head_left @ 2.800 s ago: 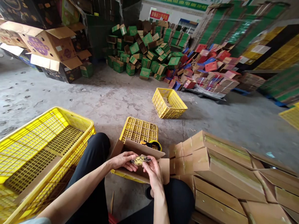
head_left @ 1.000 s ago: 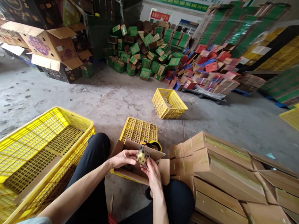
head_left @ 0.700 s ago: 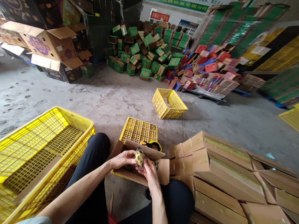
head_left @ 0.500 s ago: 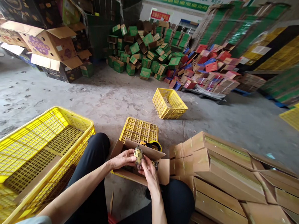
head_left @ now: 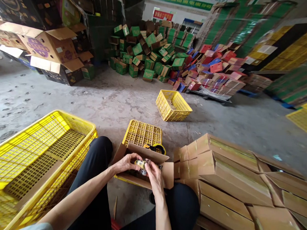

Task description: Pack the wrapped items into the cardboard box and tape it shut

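Over an open cardboard box (head_left: 169, 175), my left hand (head_left: 126, 162) and my right hand (head_left: 154, 174) pinch a small oval, yellow-and-dark spotted item (head_left: 140, 163) between them. Clear wrap seems to show around it; its exact kind I cannot make out. The left fingers close on its left end, and the right thumb and fingers press its right end. Inside the box, the contents are mostly hidden by my hands. Behind the box lies a black-and-yellow tape dispenser (head_left: 156, 148), on an upturned yellow crate (head_left: 142, 131).
A large yellow crate (head_left: 92, 129) stands beside my left knee. Stacked flattened cartons (head_left: 239, 181) lie to my right. Another yellow crate (head_left: 172, 114) sits ahead on the concrete floor. Farther back are heaps of green boxes (head_left: 148, 74) and red and blue boxes (head_left: 216, 66).
The spotted item has turned from upright to lying sideways and sits slightly lower between my hands. My left fingers have shifted to its end.
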Tool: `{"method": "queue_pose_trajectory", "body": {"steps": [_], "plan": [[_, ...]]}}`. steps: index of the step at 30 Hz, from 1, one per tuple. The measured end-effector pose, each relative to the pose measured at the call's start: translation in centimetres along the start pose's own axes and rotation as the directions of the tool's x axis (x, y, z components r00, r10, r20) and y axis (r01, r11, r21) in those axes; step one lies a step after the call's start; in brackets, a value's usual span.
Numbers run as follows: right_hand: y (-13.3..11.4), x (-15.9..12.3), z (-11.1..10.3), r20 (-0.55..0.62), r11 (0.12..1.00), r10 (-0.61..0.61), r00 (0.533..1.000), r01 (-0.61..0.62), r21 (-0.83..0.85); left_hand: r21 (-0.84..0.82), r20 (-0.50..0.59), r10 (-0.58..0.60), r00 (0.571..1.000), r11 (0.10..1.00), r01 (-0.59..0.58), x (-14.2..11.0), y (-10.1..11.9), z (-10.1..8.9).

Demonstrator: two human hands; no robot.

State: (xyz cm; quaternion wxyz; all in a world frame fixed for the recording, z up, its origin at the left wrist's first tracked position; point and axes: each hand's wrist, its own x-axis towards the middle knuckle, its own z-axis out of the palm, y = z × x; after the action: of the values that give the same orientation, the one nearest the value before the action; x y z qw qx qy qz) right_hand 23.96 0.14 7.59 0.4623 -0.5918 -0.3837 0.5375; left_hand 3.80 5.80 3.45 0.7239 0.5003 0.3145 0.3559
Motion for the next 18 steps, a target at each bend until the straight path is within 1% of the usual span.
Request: {"method": "queue_pose_trajectory", "body": {"steps": [2,6,8,11,12,13,18], "plan": [[0.3,0.0,-0.1,-0.016,1.000,0.007,1.000,-0.007,-0.003,-0.028,-0.030,-0.007,1.000,1.000,0.006,0.1,-0.3,-0.2],[0.6,-0.1,-0.4,-0.146,0.997,0.040,0.989,-0.029,0.077,-0.187,-0.114,-0.009,0.993,0.982,-0.013,0.1,-0.2,-0.1],[0.6,-0.1,-0.5,-0.185,0.993,0.049,0.981,-0.028,0.114,-0.257,-0.098,-0.046,0.994,0.966,0.020,0.0,0.1,0.0],[0.7,0.0,-0.5,-0.200,0.989,0.050,0.978,-0.021,0.146,-0.303,0.002,-0.130,0.992,0.945,0.124,-0.2,0.6,0.2],[0.7,0.0,-0.5,-0.200,0.988,0.048,0.979,-0.017,0.155,-0.309,0.015,-0.145,0.989,0.940,0.142,-0.3,0.7,0.2],[0.7,0.0,-0.5,-0.199,0.987,0.045,0.979,-0.013,0.163,-0.314,0.008,-0.150,0.989,0.938,0.145,-0.3,0.8,0.2],[0.7,0.1,-0.5,-0.181,0.989,0.036,0.983,-0.008,0.150,-0.336,-0.094,-0.141,0.985,0.936,0.102,-0.1,0.7,0.2]]}}
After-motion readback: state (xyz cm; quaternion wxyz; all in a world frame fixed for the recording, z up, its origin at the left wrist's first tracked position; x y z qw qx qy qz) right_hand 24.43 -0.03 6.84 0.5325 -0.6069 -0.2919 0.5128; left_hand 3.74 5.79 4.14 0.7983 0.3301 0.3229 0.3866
